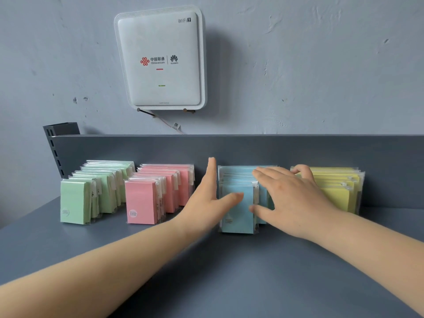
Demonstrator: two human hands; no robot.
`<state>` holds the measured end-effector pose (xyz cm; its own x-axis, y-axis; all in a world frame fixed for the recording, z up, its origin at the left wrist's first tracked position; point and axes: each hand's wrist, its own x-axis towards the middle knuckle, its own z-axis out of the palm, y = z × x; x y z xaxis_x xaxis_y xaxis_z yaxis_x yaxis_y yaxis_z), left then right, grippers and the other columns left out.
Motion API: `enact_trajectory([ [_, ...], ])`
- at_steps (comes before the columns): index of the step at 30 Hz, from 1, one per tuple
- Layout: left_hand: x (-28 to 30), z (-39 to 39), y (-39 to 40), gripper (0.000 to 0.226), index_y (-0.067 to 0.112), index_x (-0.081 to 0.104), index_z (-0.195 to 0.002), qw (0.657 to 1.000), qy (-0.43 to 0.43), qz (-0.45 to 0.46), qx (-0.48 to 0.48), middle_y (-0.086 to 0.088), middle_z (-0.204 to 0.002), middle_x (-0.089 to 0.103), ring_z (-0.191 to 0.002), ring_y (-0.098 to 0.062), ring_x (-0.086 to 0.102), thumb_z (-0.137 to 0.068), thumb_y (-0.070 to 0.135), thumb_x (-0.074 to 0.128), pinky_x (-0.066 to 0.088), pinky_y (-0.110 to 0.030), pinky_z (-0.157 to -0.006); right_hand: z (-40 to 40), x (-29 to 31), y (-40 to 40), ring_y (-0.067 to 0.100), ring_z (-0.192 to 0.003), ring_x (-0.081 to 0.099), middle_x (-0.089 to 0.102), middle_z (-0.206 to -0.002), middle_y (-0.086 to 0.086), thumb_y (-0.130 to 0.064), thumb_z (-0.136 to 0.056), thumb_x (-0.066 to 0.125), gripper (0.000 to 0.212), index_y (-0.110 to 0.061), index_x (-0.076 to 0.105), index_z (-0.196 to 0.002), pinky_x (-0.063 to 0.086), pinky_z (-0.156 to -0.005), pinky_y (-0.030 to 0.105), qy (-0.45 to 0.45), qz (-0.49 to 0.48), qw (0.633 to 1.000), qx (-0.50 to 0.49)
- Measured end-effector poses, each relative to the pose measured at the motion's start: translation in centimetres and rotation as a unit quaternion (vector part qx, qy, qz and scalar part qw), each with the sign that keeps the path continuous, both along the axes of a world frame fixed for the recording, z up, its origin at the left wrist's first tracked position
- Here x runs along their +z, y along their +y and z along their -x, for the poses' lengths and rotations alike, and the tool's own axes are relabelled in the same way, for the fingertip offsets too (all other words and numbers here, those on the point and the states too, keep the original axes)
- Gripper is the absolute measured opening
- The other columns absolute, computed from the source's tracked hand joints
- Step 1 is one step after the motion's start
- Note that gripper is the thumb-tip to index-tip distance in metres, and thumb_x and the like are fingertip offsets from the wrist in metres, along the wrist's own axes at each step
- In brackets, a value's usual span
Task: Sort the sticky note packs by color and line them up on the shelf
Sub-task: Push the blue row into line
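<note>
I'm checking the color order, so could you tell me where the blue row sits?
In the head view, the blue row stands right of centre on the shelf, between the pink row and yellow row.

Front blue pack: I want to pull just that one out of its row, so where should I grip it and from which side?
Pinch the front blue pack by its two upright side edges, coming from the front. It stands upright with its broad face toward the camera and more packs tight behind, so only the face, sides and top are free. The left hand and right hand already flank it.

Blue packs (pixel 237 207) partly behind both hands.
</note>
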<state>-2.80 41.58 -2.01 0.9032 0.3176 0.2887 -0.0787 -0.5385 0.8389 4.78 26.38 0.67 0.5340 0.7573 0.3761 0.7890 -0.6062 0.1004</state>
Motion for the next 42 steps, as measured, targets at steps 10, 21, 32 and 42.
enact_trajectory([
  [10, 0.6, -0.9, 0.0, 0.077, 0.023, -0.008, -0.149, 0.994, 0.047, -0.095, 0.019, 0.012, -0.157, -0.002, -0.146, -0.010, -0.003, -0.094, 0.046, 0.040, 0.005, -0.024, -0.115, -0.3, -0.2, 0.1, 0.005, -0.139, 0.019, 0.027, -0.149, -0.015, -0.059, -0.088, 0.040, 0.066, -0.025, 0.024, -0.143, 0.013, -0.108, 0.033, -0.004, -0.004, 1.000, 0.005],
  [21, 1.0, 0.2, -0.2, 0.083, 0.024, -0.008, -0.149, 0.988, 0.065, -0.140, 0.025, 0.013, -0.158, -0.002, -0.145, -0.006, -0.001, -0.091, 0.047, 0.046, 0.006, -0.021, -0.113, -0.2, 0.1, -0.1, 0.005, -0.140, 0.017, 0.023, -0.152, -0.014, -0.059, -0.087, 0.043, 0.070, -0.024, 0.022, -0.144, 0.015, -0.107, 0.032, -0.003, -0.012, 1.000, 0.026],
  [32, 4.9, 6.5, 6.6, 0.072, 0.033, 0.012, -0.148, 0.976, -0.009, -0.192, 0.099, 0.016, -0.154, 0.019, -0.132, -0.005, 0.034, -0.089, 0.039, 0.054, 0.025, -0.024, -0.108, 2.0, 3.1, 1.6, 0.010, -0.135, 0.033, 0.041, -0.144, -0.011, -0.060, -0.070, 0.041, 0.081, -0.020, 0.038, -0.141, 0.021, -0.105, 0.027, -0.055, -0.062, 0.995, 0.057],
  [42, 3.4, 9.7, 12.2, 0.083, 0.035, 0.010, -0.148, 0.969, 0.035, -0.234, 0.075, 0.010, -0.148, 0.033, -0.112, -0.004, 0.041, -0.083, 0.042, 0.062, 0.028, -0.024, -0.099, 7.1, 1.8, 6.7, 0.021, -0.099, 0.065, 0.068, -0.106, -0.004, -0.053, -0.064, 0.059, 0.059, -0.015, 0.065, -0.110, 0.047, -0.081, 0.036, -0.072, -0.047, 0.995, 0.058],
])
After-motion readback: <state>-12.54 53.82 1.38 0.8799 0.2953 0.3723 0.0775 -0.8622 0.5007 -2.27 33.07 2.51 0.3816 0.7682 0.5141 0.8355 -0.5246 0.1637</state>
